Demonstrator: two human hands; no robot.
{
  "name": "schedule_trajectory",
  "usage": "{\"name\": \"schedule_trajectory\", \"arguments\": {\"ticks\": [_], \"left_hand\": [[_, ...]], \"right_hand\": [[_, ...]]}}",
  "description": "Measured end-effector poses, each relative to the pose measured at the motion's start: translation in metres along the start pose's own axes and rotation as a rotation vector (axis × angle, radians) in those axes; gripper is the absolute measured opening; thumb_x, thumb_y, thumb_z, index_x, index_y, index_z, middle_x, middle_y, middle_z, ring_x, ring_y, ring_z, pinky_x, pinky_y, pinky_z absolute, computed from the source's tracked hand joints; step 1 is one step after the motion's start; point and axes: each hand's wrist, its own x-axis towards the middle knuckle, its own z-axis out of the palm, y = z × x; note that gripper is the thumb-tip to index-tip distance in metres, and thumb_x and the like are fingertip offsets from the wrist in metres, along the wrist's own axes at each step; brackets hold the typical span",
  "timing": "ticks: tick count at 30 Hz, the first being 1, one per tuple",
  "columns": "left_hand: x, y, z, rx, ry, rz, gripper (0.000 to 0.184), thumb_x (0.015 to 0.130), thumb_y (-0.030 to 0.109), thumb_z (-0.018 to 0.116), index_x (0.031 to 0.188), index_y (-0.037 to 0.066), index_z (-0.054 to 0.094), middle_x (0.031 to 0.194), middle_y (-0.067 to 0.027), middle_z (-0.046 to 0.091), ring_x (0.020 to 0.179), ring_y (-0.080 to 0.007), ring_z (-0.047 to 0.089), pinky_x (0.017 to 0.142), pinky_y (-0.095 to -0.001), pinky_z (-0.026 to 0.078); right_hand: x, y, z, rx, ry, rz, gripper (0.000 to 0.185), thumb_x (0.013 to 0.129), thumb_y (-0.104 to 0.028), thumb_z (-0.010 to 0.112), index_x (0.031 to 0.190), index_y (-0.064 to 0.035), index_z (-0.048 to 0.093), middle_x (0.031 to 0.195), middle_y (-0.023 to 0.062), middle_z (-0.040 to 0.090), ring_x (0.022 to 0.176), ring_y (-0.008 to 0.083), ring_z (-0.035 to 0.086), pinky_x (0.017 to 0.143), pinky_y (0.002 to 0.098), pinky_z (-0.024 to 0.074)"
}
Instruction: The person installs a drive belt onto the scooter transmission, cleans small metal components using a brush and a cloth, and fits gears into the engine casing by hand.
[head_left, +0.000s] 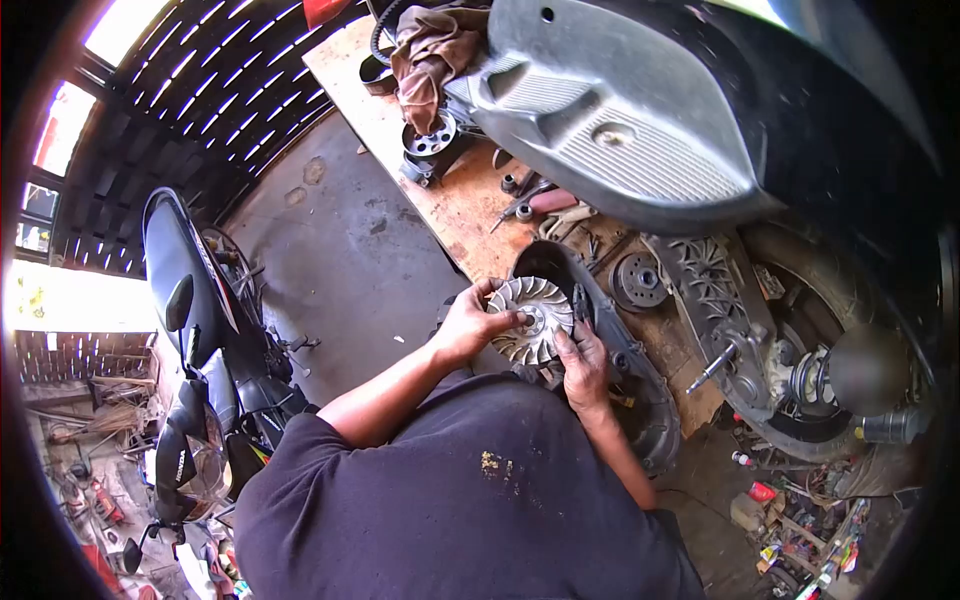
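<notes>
A silvery finned pulley face [541, 296], a round disc with curved blades around its rim, is held between my two hands in front of my chest. My left hand [468, 322] grips its left edge, the thumb lying across the blades toward the hub. On the lower right side, my right hand [583, 367] holds the disc with thumb and fingers. Its underside is hidden. Just behind the disc lies a long dark transmission cover [643, 372] at the bench edge. A round dark clutch-like part [637, 281] rests on the bench beyond it.
The wooden bench [440, 215] carries tools, a pink-handled tool [553, 201], a brown rag [437, 55] and a scooter with its grey underside panel [620, 110] and exposed axle shaft [712, 368]. A black motorcycle [215, 330] stands at left. Clutter [790, 535] covers the floor lower right.
</notes>
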Motion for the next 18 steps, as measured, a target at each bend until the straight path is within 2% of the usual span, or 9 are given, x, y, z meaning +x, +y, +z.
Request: {"name": "schedule_trajectory", "arguments": {"ticks": [1, 2, 4, 7, 12, 15, 16, 17, 18], "left_hand": [[0.001, 0.006, -0.001, -0.010, 0.008, 0.005, 0.043, 0.076, 0.000, 0.072, 0.114, -0.002, 0.054, 0.098, -0.0086, 0.066, 0.086, -0.0146, 0.064, 0.082, -0.0278, 0.051], [0.001, 0.014, -0.003, -0.015, 0.027, -0.023, 0.043, 0.077, -0.001, 0.071, 0.115, -0.002, 0.051, 0.098, -0.0096, 0.065, 0.086, -0.0165, 0.064, 0.081, -0.0297, 0.053], [0.017, 0.022, -0.033, -0.041, 0.067, 0.019, 0.039, 0.078, 0.000, 0.069, 0.113, -0.002, 0.051, 0.098, -0.0116, 0.066, 0.087, -0.0178, 0.066, 0.081, -0.0298, 0.054], [0.047, 0.038, -0.087, -0.011, 0.251, 0.132, 0.035, 0.080, 0.000, 0.068, 0.111, -0.001, 0.052, 0.094, -0.0110, 0.066, 0.079, -0.0181, 0.066, 0.070, -0.0308, 0.056], [0.114, 0.073, -0.154, -0.002, 0.493, 0.282, 0.033, 0.077, 0.002, 0.070, 0.105, -0.003, 0.055, 0.088, -0.0112, 0.067, 0.074, -0.0159, 0.065, 0.068, -0.0270, 0.053], [0.168, 0.091, -0.189, 0.192, 0.623, 0.449, 0.042, 0.073, 0.011, 0.076, 0.107, -0.006, 0.059, 0.089, -0.0120, 0.069, 0.073, -0.0145, 0.065, 0.067, -0.0270, 0.052], [0.180, 0.101, -0.194, 0.315, 0.674, 0.420, 0.048, 0.070, 0.018, 0.079, 0.108, -0.004, 0.061, 0.090, -0.0146, 0.069, 0.076, -0.0174, 0.066, 0.071, -0.0294, 0.052], [0.200, 0.103, -0.207, 0.454, 0.711, 0.429, 0.055, 0.071, 0.014, 0.079, 0.115, -0.009, 0.054, 0.090, -0.0150, 0.068, 0.077, -0.0164, 0.065, 0.070, -0.0278, 0.052], [0.201, 0.119, -0.200, 0.603, 0.766, 0.429, 0.058, 0.068, 0.020, 0.081, 0.114, -0.007, 0.057, 0.091, -0.0158, 0.068, 0.078, -0.0177, 0.065, 0.072, -0.0294, 0.052]], "right_hand": [[0.001, 0.000, 0.000, -0.088, 0.000, -0.043, 0.027, 0.095, -0.021, 0.055, 0.111, 0.0002, 0.059, 0.087, 0.0022, 0.063, 0.080, 0.0080, 0.056, 0.072, 0.0265, 0.0498], [0.000, 0.006, 0.003, 0.169, -0.013, 0.096, 0.029, 0.096, -0.019, 0.054, 0.116, 0.0014, 0.056, 0.083, 0.0040, 0.063, 0.075, 0.0085, 0.058, 0.065, 0.0259, 0.0508], [0.010, -0.005, 0.020, 0.125, 0.033, 0.131, 0.032, 0.096, -0.018, 0.054, 0.121, 0.0012, 0.053, 0.080, 0.0062, 0.064, 0.071, 0.0094, 0.060, 0.061, 0.0246, 0.0511], [0.025, -0.001, 0.038, 0.049, 0.073, 0.154, 0.033, 0.095, -0.013, 0.056, 0.125, -0.0012, 0.051, 0.079, 0.0070, 0.064, 0.069, 0.0102, 0.060, 0.063, 0.0238, 0.0511], [0.041, -0.007, 0.058, -0.037, 0.127, 0.170, 0.027, 0.093, -0.009, 0.058, 0.118, 0.0006, 0.056, 0.082, 0.0057, 0.063, 0.070, 0.0085, 0.059, 0.063, 0.0223, 0.0500], [0.050, 0.009, 0.073, -0.040, 0.191, 0.169, 0.026, 0.092, -0.007, 0.059, 0.117, 0.0006, 0.057, 0.083, 0.0054, 0.063, 0.071, 0.0081, 0.059, 0.063, 0.0221, 0.0498], [0.053, 0.012, 0.081, -0.055, 0.228, 0.140, 0.025, 0.091, -0.006, 0.059, 0.115, 0.0006, 0.059, 0.080, 0.0038, 0.063, 0.069, 0.0069, 0.058, 0.061, 0.0212, 0.0484], [0.058, 0.014, 0.087, -0.122, 0.238, 0.108, 0.025, 0.090, -0.005, 0.061, 0.114, 0.0005, 0.060, 0.078, 0.0029, 0.062, 0.067, 0.0063, 0.056, 0.060, 0.0209, 0.0471], [0.061, 0.016, 0.092, -0.191, 0.251, 0.080, 0.025, 0.089, -0.005, 0.062, 0.113, 0.0004, 0.061, 0.076, 0.0020, 0.061, 0.065, 0.0056, 0.055, 0.058, 0.0206, 0.0459]]}}
